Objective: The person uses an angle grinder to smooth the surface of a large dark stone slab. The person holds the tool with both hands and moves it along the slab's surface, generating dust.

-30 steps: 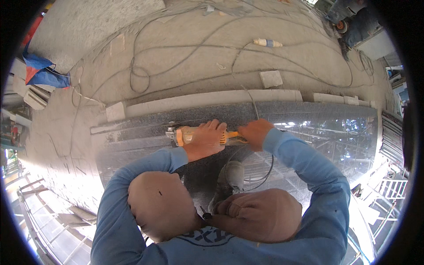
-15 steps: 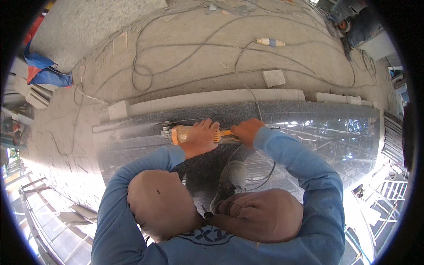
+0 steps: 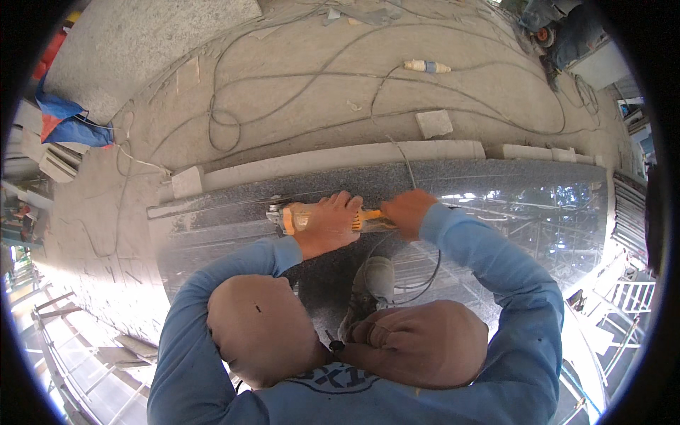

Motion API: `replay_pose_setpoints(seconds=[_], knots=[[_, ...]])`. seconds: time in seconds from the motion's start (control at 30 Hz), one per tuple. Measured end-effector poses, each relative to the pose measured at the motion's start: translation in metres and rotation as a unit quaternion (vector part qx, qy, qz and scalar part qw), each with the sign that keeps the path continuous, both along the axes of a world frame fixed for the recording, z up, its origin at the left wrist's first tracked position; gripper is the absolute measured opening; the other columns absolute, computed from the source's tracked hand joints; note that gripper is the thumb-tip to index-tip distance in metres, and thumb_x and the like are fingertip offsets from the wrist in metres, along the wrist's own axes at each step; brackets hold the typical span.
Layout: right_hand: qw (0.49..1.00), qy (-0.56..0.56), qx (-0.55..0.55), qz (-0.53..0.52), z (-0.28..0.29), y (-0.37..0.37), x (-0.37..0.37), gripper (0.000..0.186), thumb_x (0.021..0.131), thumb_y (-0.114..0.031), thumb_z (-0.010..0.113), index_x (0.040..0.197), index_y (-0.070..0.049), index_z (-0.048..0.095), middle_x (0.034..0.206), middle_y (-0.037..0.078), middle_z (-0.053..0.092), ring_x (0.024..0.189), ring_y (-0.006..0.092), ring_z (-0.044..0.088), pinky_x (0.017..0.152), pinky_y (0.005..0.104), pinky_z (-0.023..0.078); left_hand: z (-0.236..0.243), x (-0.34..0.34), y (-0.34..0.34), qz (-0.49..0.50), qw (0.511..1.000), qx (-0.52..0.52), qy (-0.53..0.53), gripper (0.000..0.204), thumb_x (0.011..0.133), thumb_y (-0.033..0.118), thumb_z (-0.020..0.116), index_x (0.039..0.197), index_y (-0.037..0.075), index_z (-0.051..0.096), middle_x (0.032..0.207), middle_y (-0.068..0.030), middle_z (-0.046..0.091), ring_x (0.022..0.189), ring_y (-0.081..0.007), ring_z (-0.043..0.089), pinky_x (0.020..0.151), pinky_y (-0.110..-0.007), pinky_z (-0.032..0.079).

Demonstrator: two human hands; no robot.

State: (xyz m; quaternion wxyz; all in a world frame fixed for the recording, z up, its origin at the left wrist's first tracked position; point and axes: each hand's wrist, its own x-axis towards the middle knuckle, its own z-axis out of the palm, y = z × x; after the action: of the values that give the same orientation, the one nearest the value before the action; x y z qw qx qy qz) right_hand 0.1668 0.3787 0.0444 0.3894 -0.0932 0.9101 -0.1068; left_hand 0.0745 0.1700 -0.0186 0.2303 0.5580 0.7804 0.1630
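A yellow angle grinder (image 3: pixel 297 217) lies sideways over a dark polished stone slab (image 3: pixel 496 185), its head pointing left. My left hand (image 3: pixel 330 224) wraps round the grinder's body near the head. At the rear handle, my right hand (image 3: pixel 408 212) is closed around the tool. The grinder's disc end is over the slab's far part, where a straight pale line runs; whether the disc touches the stone cannot be told. A thin cable (image 3: pixel 437 273) loops beside my right hand across the slab.
Beyond the slab lie long pale stone strips (image 3: pixel 340 161) and a small block (image 3: pixel 434 124). Cables with a connector (image 3: pixel 426 66) wind over the dusty floor. A large stone slab (image 3: pixel 156 46) and a blue-and-red sack (image 3: pixel 71 120) are far left. A person's leg (image 3: pixel 559 53) shows far right.
The grinder and both hands have shifted slightly to the right. The pale dust spray left of the disc has faded, and the line along the slab shows more plainly.
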Motion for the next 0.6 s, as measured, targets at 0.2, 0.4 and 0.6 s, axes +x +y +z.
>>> replay_pose_setpoints(seconds=[0.2,0.4,0.6], knots=[[1.0,-0.001,0.008,0.0,0.014,-0.001,-0.004,0.047,0.066,-0.011,0.082,0.109,-0.004,0.065,0.091,0.017,0.073,0.087,0.035,0.072,0.074,0.0466,0.058,0.0,0.0,0.0,0.004,1.0,-0.001,-0.003,0.072,0.07,0.03,0.082,0.13,0.004,0.05,0.114,-0.0153,0.053,0.109,-0.0342,0.058,0.091,-0.047,0.049],[1.0,-0.014,-0.003,-0.017,-0.003,-0.006,-0.007,0.048,0.067,-0.007,0.081,0.112,-0.006,0.064,0.094,0.016,0.073,0.09,0.0343,0.072,0.075,0.0471,0.058,-0.007,-0.005,-0.003,0.003,0.999,-0.048,-0.006,0.073,0.071,0.03,0.081,0.131,0.004,0.049,0.115,-0.0157,0.052,0.111,-0.0336,0.056,0.094,-0.047,0.047],[1.0,0.011,-0.019,0.0,-0.021,-0.014,-0.014,0.049,0.069,-0.011,0.082,0.114,-0.007,0.064,0.098,0.016,0.073,0.092,0.0342,0.072,0.077,0.0471,0.058,-0.017,-0.013,-0.015,0.008,0.998,-0.067,-0.004,0.071,0.072,0.029,0.079,0.131,0.005,0.049,0.115,-0.0158,0.052,0.112,-0.0345,0.056,0.096,-0.047,0.046]])
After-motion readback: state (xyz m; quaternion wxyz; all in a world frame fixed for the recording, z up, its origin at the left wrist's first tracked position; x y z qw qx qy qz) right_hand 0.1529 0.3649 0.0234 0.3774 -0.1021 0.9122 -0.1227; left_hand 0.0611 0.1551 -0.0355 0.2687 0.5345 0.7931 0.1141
